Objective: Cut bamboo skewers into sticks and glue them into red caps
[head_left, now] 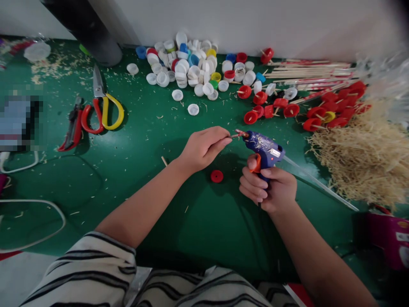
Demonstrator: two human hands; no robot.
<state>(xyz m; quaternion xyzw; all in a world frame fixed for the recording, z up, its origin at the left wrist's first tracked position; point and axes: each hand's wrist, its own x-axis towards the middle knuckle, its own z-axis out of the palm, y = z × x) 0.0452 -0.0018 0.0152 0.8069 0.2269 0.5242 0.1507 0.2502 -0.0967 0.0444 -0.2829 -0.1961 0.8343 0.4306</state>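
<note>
My right hand [268,185] is closed around the handle of a blue glue gun [263,147], with a finger on its orange trigger. A clear glue stick [319,183] juts from the gun's back end. Between the thumb and fingers of my left hand [206,147] is a thin stick [237,134], its reddish tip right at the nozzle. Whether tip and nozzle touch, I cannot tell. Below the hands a red bottle cap [217,176] lies on the green table [198,226].
White and coloured bottle caps [191,68] are heaped at the back. To the right lie red caps on sticks [335,106], wooden skewers [306,72] and straw-like shreds [367,157]. Scissors [104,102], red-handled pliers [73,128] and a white cable [60,213] are on the left.
</note>
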